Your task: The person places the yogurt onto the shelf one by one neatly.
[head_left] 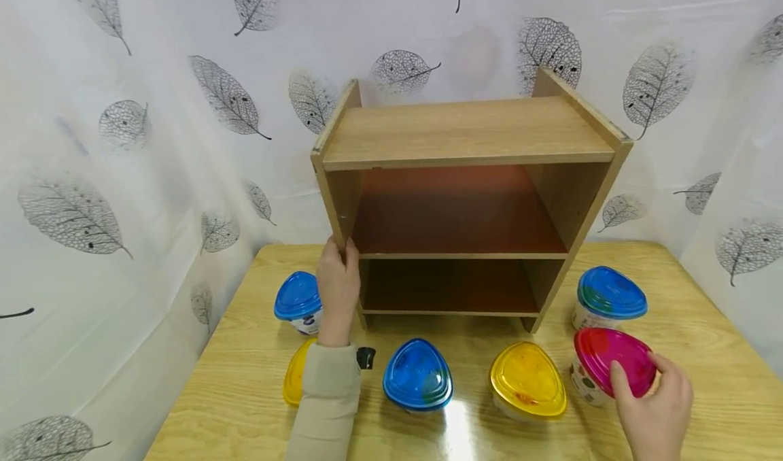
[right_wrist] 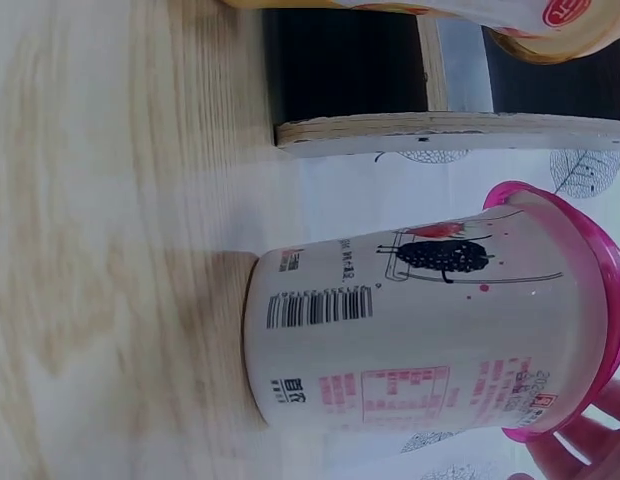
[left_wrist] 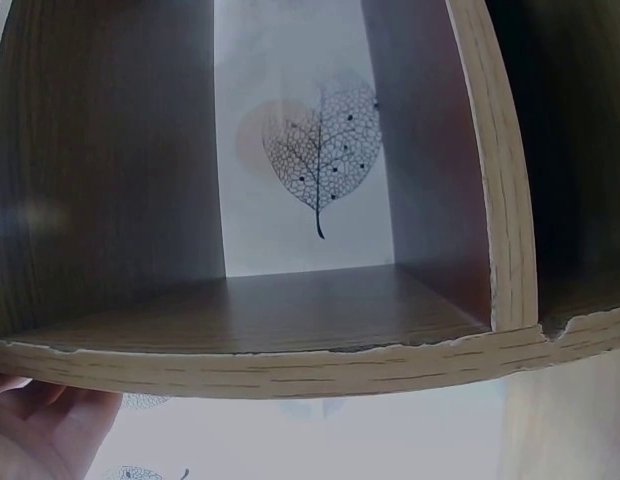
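Note:
At the back of the table stands a wooden shelf unit (head_left: 459,131) with open compartments. My left hand (head_left: 338,291) holds the front edge of its left side panel (head_left: 329,199), and the fingers (left_wrist: 75,415) show at that edge in the left wrist view. My right hand (head_left: 660,406) grips a white tub with a pink lid (head_left: 618,359) by the lid's rim. In the right wrist view the tub's printed wall (right_wrist: 420,330) shows a barcode and a blackberry picture, its base close over the table. Behind it sits a blue-lidded tub (head_left: 610,294).
A yellow-lidded tub (head_left: 527,379) and a blue-lidded tub (head_left: 419,376) stand in front of the shelf. On the left are another blue-lidded tub (head_left: 300,298) and a yellow-lidded one (head_left: 296,372), partly hidden by my left arm. A leaf-patterned curtain (head_left: 165,175) hangs around the wooden table (head_left: 214,386).

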`<state>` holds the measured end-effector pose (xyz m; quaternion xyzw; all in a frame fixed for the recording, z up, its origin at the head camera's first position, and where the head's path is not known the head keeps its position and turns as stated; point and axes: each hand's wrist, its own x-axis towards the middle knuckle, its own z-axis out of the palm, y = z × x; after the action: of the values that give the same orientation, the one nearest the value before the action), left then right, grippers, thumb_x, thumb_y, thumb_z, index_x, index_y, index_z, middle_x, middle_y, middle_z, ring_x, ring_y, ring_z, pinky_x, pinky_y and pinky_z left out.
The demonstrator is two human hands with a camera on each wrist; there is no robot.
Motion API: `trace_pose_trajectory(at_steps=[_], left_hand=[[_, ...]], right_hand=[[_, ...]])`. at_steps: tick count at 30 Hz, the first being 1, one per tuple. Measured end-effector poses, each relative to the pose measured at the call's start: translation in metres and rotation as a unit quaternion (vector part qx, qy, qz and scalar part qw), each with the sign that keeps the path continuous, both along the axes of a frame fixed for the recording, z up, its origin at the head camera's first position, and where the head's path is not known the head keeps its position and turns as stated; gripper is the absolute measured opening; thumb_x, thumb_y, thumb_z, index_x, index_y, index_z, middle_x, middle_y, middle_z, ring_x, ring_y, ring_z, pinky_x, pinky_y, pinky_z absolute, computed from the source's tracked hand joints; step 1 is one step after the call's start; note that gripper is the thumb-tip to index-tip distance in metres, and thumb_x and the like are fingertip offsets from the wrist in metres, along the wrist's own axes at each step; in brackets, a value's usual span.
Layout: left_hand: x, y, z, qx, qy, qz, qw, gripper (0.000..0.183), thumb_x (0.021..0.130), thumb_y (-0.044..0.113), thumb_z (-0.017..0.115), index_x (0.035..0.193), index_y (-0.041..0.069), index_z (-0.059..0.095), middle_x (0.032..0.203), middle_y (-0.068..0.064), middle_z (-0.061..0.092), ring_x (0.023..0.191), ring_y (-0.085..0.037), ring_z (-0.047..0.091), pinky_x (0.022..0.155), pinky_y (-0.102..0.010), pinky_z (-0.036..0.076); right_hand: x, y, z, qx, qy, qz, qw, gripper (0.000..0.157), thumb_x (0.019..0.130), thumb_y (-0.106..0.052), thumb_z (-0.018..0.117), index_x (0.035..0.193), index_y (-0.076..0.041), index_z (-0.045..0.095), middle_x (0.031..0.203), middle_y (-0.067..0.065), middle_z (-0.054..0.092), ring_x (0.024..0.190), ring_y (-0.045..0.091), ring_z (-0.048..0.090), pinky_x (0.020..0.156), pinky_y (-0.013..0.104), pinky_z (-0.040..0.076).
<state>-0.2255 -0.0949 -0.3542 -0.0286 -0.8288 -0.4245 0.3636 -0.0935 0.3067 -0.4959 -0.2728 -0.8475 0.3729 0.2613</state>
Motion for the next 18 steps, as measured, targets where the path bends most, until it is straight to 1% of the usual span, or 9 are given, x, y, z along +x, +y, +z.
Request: trace_pose_trajectory(at_steps=[1,4,6,7,12,18], left_hand=[[0.0,0.0,0.0,0.0,-0.001,-0.002,1.0,0.027,0.091,0.016,0.044,0.097,-0.009,0.054,0.084,-0.021,0.06,0.065,-0.028,0.055,0.055,-0.038,0.048],[0.001,0.0,0.0,0.003,-0.001,-0.002,1.0,0.027,0.091,0.016,0.045,0.097,-0.009,0.054,0.086,-0.021,0.061,0.066,-0.029,0.056,0.056,-0.038,0.049],[0.001,0.0,0.0,0.007,0.001,-0.001,1.0,0.027,0.091,0.016,0.045,0.097,-0.009,0.055,0.086,-0.021,0.061,0.066,-0.029,0.056,0.056,-0.038,0.049],[0.001,0.0,0.0,0.008,0.001,0.0,1.0,0.027,0.091,0.016,0.045,0.097,-0.009,0.055,0.086,-0.021,0.061,0.066,-0.029,0.056,0.056,-0.038,0.049],[0.001,0.0,0.001,0.01,0.0,0.001,1.0,0.027,0.091,0.016,0.045,0.096,-0.008,0.055,0.085,-0.021,0.061,0.064,-0.028,0.055,0.054,-0.037,0.049],[0.0,0.001,0.0,0.011,-0.006,0.001,0.9999,0.028,0.091,0.017,0.045,0.099,-0.008,0.055,0.091,-0.021,0.061,0.071,-0.029,0.058,0.06,-0.038,0.05]], right_hand=[[0.001,-0.004,0.005,-0.003,0.004,-0.003,1.0,0.061,0.08,-0.025,0.062,0.125,0.006,0.038,0.126,0.024,0.036,0.118,0.036,0.028,0.093,0.055,0.027],[0.008,-0.018,0.027,-0.014,0.027,-0.001,1.0,0.054,0.081,-0.019,0.06,0.122,0.01,0.04,0.126,0.027,0.037,0.118,0.04,0.03,0.096,0.055,0.022],[0.01,-0.026,0.037,-0.015,0.044,0.004,0.999,0.051,0.081,-0.016,0.058,0.12,0.012,0.041,0.125,0.028,0.039,0.117,0.042,0.031,0.096,0.055,0.021],[0.01,-0.029,0.04,-0.013,0.044,0.001,0.999,0.049,0.081,-0.016,0.058,0.12,0.011,0.042,0.126,0.027,0.039,0.118,0.04,0.032,0.097,0.054,0.022],[0.011,-0.033,0.044,-0.014,0.051,0.004,0.999,0.047,0.083,-0.014,0.054,0.122,0.009,0.042,0.128,0.024,0.04,0.119,0.039,0.033,0.097,0.052,0.024],[0.012,-0.031,0.045,-0.007,0.08,0.017,0.997,0.042,0.082,-0.007,0.052,0.121,0.01,0.045,0.127,0.024,0.042,0.119,0.039,0.035,0.099,0.049,0.024]])
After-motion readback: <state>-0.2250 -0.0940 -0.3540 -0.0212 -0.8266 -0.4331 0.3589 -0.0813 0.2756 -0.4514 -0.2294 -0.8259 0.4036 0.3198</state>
